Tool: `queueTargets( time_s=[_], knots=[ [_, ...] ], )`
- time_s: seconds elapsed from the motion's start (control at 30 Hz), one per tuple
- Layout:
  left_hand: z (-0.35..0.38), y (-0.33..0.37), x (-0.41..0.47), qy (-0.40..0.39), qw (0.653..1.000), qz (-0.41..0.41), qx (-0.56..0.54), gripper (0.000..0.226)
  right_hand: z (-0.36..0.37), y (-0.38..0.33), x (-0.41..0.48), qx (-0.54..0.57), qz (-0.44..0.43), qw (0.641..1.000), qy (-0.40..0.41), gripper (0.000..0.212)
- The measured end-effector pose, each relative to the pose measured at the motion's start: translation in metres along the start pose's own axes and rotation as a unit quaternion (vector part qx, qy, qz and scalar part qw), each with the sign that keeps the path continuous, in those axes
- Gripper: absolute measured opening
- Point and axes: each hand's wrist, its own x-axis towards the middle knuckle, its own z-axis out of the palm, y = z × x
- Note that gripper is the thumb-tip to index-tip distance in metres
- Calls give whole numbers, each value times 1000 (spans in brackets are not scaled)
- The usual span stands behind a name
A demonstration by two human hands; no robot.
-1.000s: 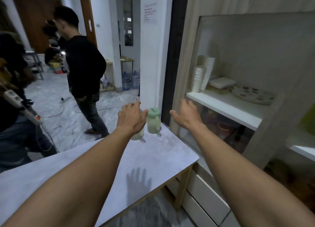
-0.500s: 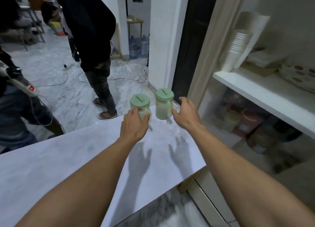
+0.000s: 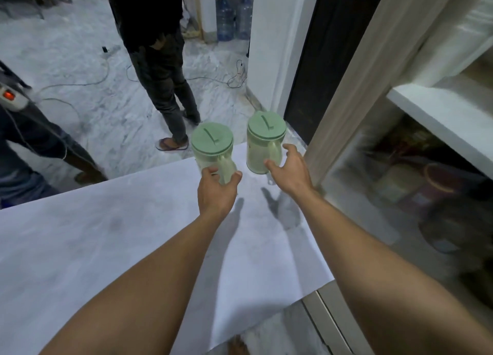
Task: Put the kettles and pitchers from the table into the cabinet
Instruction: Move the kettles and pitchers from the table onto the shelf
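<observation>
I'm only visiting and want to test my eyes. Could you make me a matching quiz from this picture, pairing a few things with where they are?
Things
1. pale green lidded plastic pitcher on the left
2. matching pitcher on the right
3. two big clear water bottles
4. white cabinet shelf

Places
A. on the floor, far off by the white wall
B. handle held by the left hand
C. far right, above dim stored items
D. on the white table, right hand at its handle

Pairs: 1-B, 2-D, 3-A, 4-C
</observation>
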Motion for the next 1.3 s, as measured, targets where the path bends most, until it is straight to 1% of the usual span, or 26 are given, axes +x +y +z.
queueTargets(
  time_s=[0.07, 0.13, 0.23, 0.3, 0.47, 0.6, 0.77, 0.93, 1.17, 1.3],
  knots=[
    [9, -3, 7, 4, 1000, -9, -14, 61, 8, 7, 10, 41, 7, 999, -4, 63],
    [16, -5, 12, 8, 999, -14, -28, 54, 16, 14, 19, 74, 15, 997, 1, 54],
    [24, -1, 17, 9, 998, -31, -50, 46, 25, 22, 28, 82, 11, 997, 4, 41],
    [27, 0, 22, 14, 997, -36, -66, 43, 29, 25, 33, 99, 11, 995, 9, 39],
    [28, 1, 31, 31, 998, -9, -52, 40, 38, 17, 42, 147, 35, 988, 20, 27],
    [22, -1, 34, 52, 997, 17, -46, 30, 47, 9, 41, 166, 28, 985, 31, 20],
    [10, -4, 39, 48, 998, 38, -18, 30, 50, 1, 36, 184, 22, 982, 47, 12],
    [-5, 5, 33, 43, 997, 63, 2, 31, 41, -5, 24, 199, 20, 978, 61, 7],
    [-38, 27, 16, 38, 995, 93, -13, 31, 14, -23, -9, 198, 10, 976, 84, 10],
    [-63, 44, 0, 22, 991, 131, -17, 32, -6, -42, -40, 195, -1, 974, 119, 16]
  ],
)
